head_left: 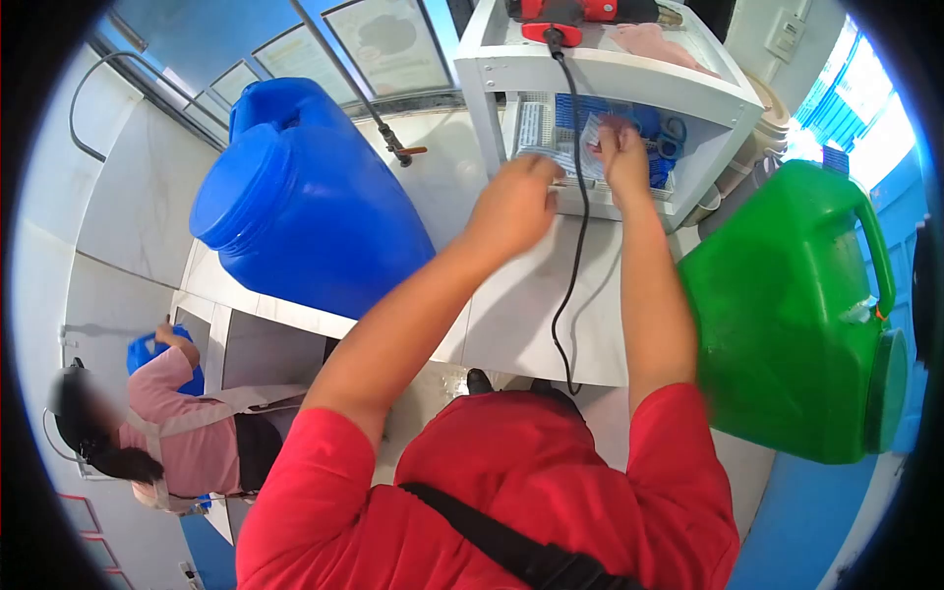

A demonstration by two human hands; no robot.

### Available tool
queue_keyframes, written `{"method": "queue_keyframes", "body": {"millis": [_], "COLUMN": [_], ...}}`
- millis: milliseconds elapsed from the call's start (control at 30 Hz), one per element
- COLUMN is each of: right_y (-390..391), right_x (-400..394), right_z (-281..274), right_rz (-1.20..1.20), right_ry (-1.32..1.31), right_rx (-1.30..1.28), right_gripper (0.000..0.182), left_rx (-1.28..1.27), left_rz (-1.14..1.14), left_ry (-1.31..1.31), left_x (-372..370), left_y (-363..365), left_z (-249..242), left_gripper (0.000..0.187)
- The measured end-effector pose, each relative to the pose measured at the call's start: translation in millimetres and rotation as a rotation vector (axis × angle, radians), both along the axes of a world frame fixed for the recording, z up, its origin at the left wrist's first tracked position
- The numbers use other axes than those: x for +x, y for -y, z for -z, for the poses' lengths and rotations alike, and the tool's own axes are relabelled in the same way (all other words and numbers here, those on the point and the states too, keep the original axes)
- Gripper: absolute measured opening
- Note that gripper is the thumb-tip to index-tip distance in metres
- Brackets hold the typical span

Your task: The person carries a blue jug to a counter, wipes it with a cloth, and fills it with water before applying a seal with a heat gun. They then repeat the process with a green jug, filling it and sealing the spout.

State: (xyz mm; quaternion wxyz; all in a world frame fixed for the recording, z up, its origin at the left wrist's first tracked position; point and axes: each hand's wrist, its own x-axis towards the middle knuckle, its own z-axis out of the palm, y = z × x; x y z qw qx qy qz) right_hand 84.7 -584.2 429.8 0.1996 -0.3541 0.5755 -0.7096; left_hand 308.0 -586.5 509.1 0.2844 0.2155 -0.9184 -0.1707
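Note:
My right hand [619, 160] reaches into the lower compartment of a white shelf unit [615, 74]. Its fingers pinch a thin, whitish see-through piece of plastic [591, 143]. At the compartment's front left is my left hand [516, 202], fingers stretched forward and thumb apart, with nothing visible in its grip. Just beyond its fingertips lie white sheets with printed rows [532, 128]. Blue-handled scissors [672, 138] and blue packets [580, 108] lie in the same compartment. A black cord [582, 221] hangs down between my hands.
A large blue jerrycan [315, 202] stands on the counter [531, 315] to the left, a green one [796, 305] to the right. Atop the shelf is a red corded tool [556, 20]. A tap [398, 147] is behind. A person in pink [192, 423] handles a blue container [147, 354] at lower left.

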Motion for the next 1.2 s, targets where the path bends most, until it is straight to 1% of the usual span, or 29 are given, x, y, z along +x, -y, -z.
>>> {"method": "queue_keyframes", "body": {"millis": [67, 100, 133, 167, 200, 233, 267, 333, 367, 400, 433, 500, 567, 633, 667, 700, 733, 767, 800, 833, 867, 900, 933, 967, 1000, 1067, 1133, 1167, 1200], "right_y": [-10, -15, -21, -27, -36, -45, -55, -76, -90, -105, -121, -155, -185, -211, -222, -232, -240, -246, -251, -256, -263, -271, -277, -281, -285, -288, -289, -289, -289], "right_x": [2, 2, 4, 8, 13, 17, 22, 30, 34, 39, 44, 57, 71, 82, 87, 91, 94, 96, 98, 100, 102, 102, 102, 103, 103, 104, 106, 106, 106], "right_z": [-1, 1, 5, 6, 5, 4, 3, -2, -4, -6, -7, -3, 0, 0, 0, 1, 2, 4, 7, 10, 13, 15, 18, 21, 25, 28, 28, 30, 33], "right_rz": [0.031, 0.056, 0.055, 0.061, 0.094, 0.127, 0.133, 0.304, 0.315, 0.381, 0.446, 0.487, 0.525, 0.511, 0.514, 0.466, 0.417, 0.418, 0.367, 0.316, 0.316, 0.26, 0.205, 0.203, 0.191, 0.178, 0.131, 0.13, 0.099], "right_ry": [-0.005, -0.009, 0.015, 0.016, 0.046, 0.078, 0.083, 0.267, 0.271, 0.214, 0.155, 0.121, 0.091, -0.038, -0.037, -0.044, -0.052, -0.053, -0.067, -0.081, -0.077, -0.054, -0.033, -0.031, -0.018, -0.008, 0.005, 0.005, -0.019], "right_rx": [0.034, 0.072, -0.01, -0.012, -0.061, -0.106, -0.099, -0.279, -0.279, -0.312, -0.345, -0.337, -0.325, -0.352, -0.353, -0.316, -0.278, -0.279, -0.279, -0.278, -0.274, -0.234, -0.196, -0.196, -0.163, -0.137, -0.076, -0.077, -0.052], "right_gripper": [0.024, 0.023, 0.023, 0.023, 0.023, 0.023, 0.023, 0.024, 0.024, 0.023, 0.022, 0.02, 0.018, 0.015, 0.015, 0.014, 0.014, 0.014, 0.013, 0.012, 0.012, 0.015, 0.017, 0.017, 0.018, 0.018, 0.018, 0.018, 0.017], "left_rx": [-0.09, -0.09, -0.166, -0.243, -0.244, -0.148, -0.045, -0.084, -0.127, -0.187, -0.191, -0.071, -0.073, -0.131, 0.012, 0.155, 0.154, 0.146, 0.137, 0.137, 0.126, 0.113, 0.08, 0.08, -0.063, -0.208, -0.14, -0.14, -0.12], "left_rz": [-0.172, -0.164, -0.087, -0.012, -0.005, 0.024, 0.054, 0.072, 0.08, -0.003, 0.004, 0.017, -0.152, -0.365, -0.469, -0.573, -0.572, -0.474, -0.372, -0.371, -0.388, -0.406, -0.403, -0.405, -0.399, -0.394, -0.313, -0.314, -0.349], "left_ry": [0.02, 0.02, 0.049, 0.08, 0.082, 0.383, 0.685, 0.657, 0.619, 0.628, 0.63, 0.46, 0.307, 0.435, 0.457, 0.475, 0.473, 0.653, 0.831, 0.832, 0.853, 0.874, 0.939, 0.94, 0.849, 0.75, 0.922, 0.922, 0.978], "left_x": [-40, -55, -71, -82, -90, -95, -97, -99, -101, -103, -106, -111, -116, -126, -133, -138, -137, -133, -132, -133, -133, -132, -135, -132, -129, -127, -125, -127, -129], "left_y": [38, 61, 84, 97, 102, 102, 103, 104, 101, 96, 102, 124, 132, 136, 152, 167, 164, 160, 156, 152, 147, 144, 154, 162, 170, 160, 139, 137, 134], "left_z": [36, 56, 74, 82, 76, 66, 66, 68, 64, 60, 61, 63, 53, 38, 51, 63, 60, 60, 58, 52, 45, 42, 51, 68, 87, 80, 62, 57, 53], "left_gripper": [0.021, 0.021, 0.023, 0.026, 0.026, 0.026, 0.027, 0.029, 0.03, 0.032, 0.032, 0.034, 0.033, 0.028, 0.031, 0.037, 0.037, 0.045, 0.053, 0.053, 0.057, 0.061, 0.057, 0.057, 0.054, 0.052, 0.052, 0.052, 0.052]}}
